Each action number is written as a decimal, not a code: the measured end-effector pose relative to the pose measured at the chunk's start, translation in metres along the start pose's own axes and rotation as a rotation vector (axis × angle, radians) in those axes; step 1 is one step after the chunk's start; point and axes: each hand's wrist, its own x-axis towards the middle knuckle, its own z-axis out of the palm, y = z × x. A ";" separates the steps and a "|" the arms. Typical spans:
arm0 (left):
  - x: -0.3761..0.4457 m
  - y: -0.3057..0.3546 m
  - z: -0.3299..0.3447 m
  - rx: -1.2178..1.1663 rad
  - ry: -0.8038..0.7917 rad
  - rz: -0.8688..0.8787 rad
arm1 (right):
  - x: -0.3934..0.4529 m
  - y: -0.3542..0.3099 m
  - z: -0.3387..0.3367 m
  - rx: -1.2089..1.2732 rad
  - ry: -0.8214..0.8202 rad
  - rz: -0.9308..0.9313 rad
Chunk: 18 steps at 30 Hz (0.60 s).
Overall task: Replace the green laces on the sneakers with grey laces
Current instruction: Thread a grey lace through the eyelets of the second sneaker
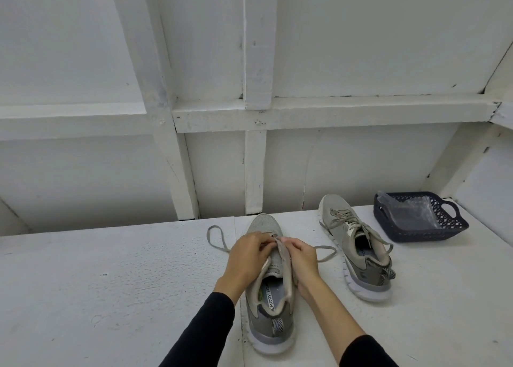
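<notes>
My left hand (248, 251) and right hand (300, 258) meet over the near sneaker (270, 289), fingers pinched on its grey lace (216, 240) at the lowest eyelets — its ends trail out on both sides across the white table (111, 283). The second sneaker (358, 247), already laced grey, lies well to the right — beyond it sits the dark basket (422, 219) near the table's back corner. Bare surface stretches to my left.

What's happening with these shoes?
A person is lacing the near sneaker on a white table. The left hand and right hand pinch a grey lace at the front eyelets; its ends trail to both sides. The far sneaker is already laced, beside a dark basket.
</notes>
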 end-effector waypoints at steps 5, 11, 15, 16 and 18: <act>-0.002 -0.009 0.006 -0.156 -0.019 -0.098 | 0.006 -0.008 0.000 -0.123 0.027 -0.067; -0.016 -0.016 0.013 -0.436 0.030 -0.230 | 0.001 -0.047 0.011 -0.118 0.102 -0.382; -0.018 -0.006 0.010 -0.376 0.112 -0.390 | 0.007 -0.049 0.000 -0.661 0.011 -0.442; -0.018 -0.004 0.009 -0.381 0.130 -0.437 | 0.010 -0.044 -0.005 -0.862 -0.023 -0.421; -0.018 -0.002 0.010 -0.421 0.149 -0.513 | 0.013 -0.031 -0.013 -1.144 -0.096 -0.350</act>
